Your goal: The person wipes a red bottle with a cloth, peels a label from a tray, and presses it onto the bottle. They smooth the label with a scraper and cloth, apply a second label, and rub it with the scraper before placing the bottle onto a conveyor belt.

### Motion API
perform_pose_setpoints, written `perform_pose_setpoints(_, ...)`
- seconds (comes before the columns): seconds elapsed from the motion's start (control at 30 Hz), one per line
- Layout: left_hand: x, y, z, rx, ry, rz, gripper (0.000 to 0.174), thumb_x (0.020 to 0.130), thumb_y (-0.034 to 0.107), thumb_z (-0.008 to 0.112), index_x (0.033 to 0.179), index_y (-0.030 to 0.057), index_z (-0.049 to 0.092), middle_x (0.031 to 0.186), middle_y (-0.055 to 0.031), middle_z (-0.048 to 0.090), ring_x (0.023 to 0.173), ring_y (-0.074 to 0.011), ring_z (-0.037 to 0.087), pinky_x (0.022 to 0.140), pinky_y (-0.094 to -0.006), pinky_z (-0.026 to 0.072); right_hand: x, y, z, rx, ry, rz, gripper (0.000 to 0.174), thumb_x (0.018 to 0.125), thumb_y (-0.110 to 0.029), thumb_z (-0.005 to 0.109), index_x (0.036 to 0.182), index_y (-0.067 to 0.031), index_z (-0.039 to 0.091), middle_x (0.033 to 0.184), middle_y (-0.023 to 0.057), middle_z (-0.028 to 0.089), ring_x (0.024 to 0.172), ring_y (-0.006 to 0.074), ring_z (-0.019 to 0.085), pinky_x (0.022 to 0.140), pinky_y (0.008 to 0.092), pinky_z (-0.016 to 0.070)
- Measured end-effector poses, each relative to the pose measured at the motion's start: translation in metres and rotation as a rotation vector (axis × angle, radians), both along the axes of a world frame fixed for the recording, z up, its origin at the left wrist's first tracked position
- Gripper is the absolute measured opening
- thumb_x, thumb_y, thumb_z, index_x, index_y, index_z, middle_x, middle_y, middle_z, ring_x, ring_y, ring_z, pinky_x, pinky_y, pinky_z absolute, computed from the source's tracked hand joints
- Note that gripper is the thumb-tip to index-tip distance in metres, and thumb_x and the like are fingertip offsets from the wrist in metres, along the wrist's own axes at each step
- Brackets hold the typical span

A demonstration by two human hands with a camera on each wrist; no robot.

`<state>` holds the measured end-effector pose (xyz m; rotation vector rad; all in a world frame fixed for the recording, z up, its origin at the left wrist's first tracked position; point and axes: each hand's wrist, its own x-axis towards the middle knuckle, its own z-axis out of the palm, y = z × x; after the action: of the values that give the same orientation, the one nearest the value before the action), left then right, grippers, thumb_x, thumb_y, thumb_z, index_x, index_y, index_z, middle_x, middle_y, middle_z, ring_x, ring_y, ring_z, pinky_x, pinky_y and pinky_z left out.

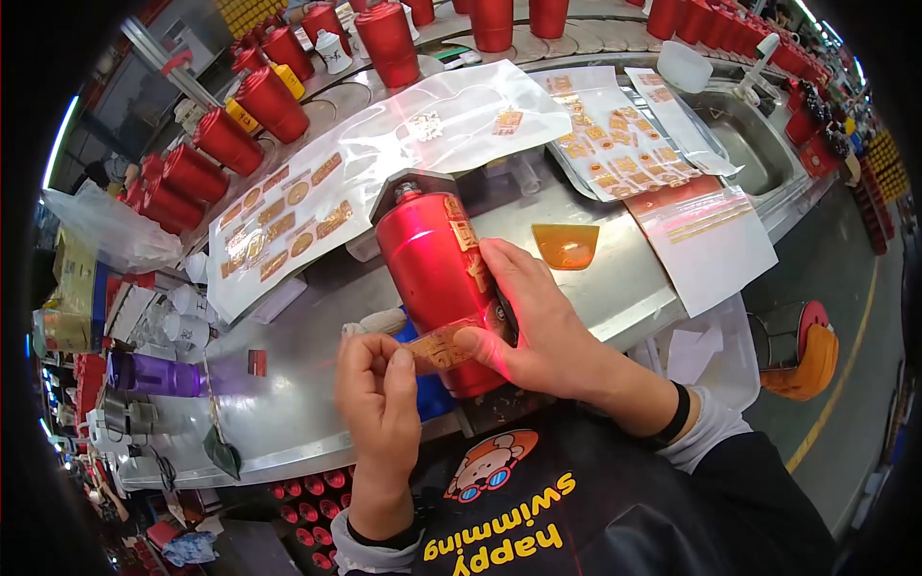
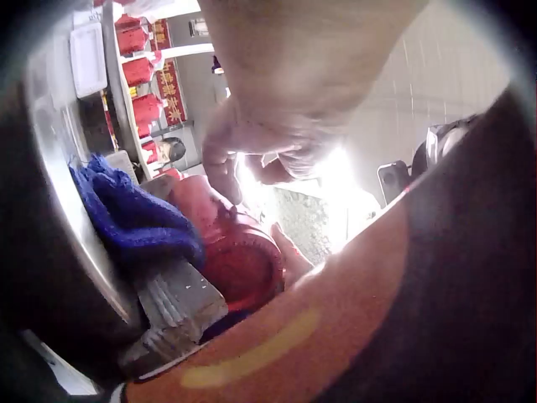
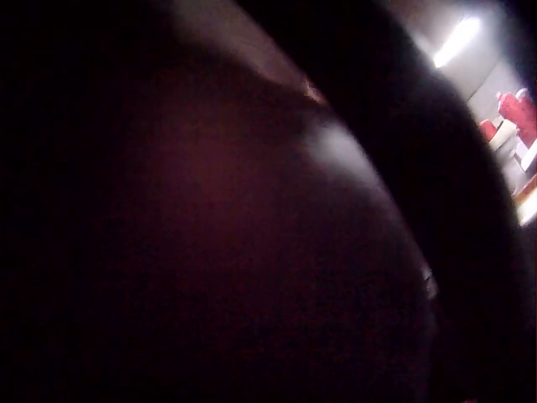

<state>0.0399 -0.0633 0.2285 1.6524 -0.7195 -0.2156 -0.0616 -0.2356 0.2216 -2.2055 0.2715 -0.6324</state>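
Observation:
A red metallic bottle (image 1: 413,245) lies tilted in front of me in the head view, gold characters running down its right side. My right hand (image 1: 562,336) grips its lower right side, with the thumb pressing a clear film strip with gold print (image 1: 437,348) onto the bottle near its base. Between thumb and fingertips, my left hand (image 1: 384,403) pinches the strip's left end, which stands off the bottle. In the left wrist view, the round base of the bottle (image 2: 243,269) faces the camera beneath the left hand (image 2: 289,109). Most of the right wrist view is dark.
Sheets of gold stickers (image 1: 279,230) lie behind the bottle, and a tray of them (image 1: 600,182) sits at right. An orange scraper (image 1: 567,245) rests on the metal table. Beyond are a sink (image 1: 759,149) and red bottles (image 1: 274,101). A blue cloth (image 2: 134,214) lies beside the bottle.

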Motion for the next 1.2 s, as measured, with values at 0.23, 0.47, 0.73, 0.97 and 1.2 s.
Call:
perform_pose_setpoints(0.23,0.005,0.002,-0.007,0.013,0.11,-0.035,0.008,0.095,0.007,0.054,0.09,0.0005,0.053,0.083,-0.0006,0.049,0.071,-0.0059,0.044,0.063,-0.0222,0.0378,0.003,0.0,-0.002,-0.002,0.015,-0.005,0.073,0.091,-0.03,0.066,0.14,0.014,0.033,0.14,0.032,0.039,0.13,0.0453,0.039,0.11,0.0459,0.0341)
perform_pose_setpoints(0.47,0.009,0.001,-0.021,-0.039,0.182,-0.086,0.022,0.1,0.02,0.055,0.088,0.0011,0.055,0.08,-0.0021,0.051,0.075,-0.0098,0.047,0.072,-0.0253,0.0418,0.002,0.0,-0.003,-0.055,0.023,-0.011,0.073,0.092,-0.032,0.065,0.14,0.014,0.034,0.139,0.0317,0.04,0.128,0.0447,0.042,0.109,0.0457,0.0346)
perform_pose_setpoints(0.73,0.01,0.004,-0.027,-0.048,0.412,-0.205,0.022,0.098,0.02,0.061,0.089,0.0004,0.057,0.093,-0.0011,0.048,0.081,-0.0072,0.046,0.074,-0.0223,0.0398,0.003,0.0,-0.002,-0.071,0.047,-0.007,0.077,0.092,-0.039,0.065,0.144,0.0079,0.033,0.141,0.0273,0.043,0.133,0.0399,0.041,0.112,0.0439,0.031)
perform_pose_setpoints(0.97,0.015,0.006,-0.033,0.019,0.327,-0.213,0.02,0.095,0.017,0.064,0.085,0.0003,0.058,0.097,-0.0044,0.046,0.083,-0.0124,0.046,0.075,-0.026,0.0383,0.005,0.0,0.003,-0.046,0.051,0.021,0.077,0.091,-0.035,0.068,0.144,0.0084,0.033,0.139,0.0296,0.043,0.128,0.0422,0.043,0.109,0.0458,0.0342)
perform_pose_setpoints(1.2,0.015,0.005,-0.034,0.012,0.348,-0.209,0.02,0.093,0.016,0.064,0.084,-0.0001,0.059,0.099,-0.009,0.046,0.09,-0.0181,0.047,0.081,-0.0297,0.0391,0.005,0.0,0.003,-0.073,0.065,0.021,0.077,0.091,-0.035,0.067,0.144,0.0083,0.032,0.139,0.0292,0.043,0.129,0.0419,0.043,0.109,0.0453,0.0342)
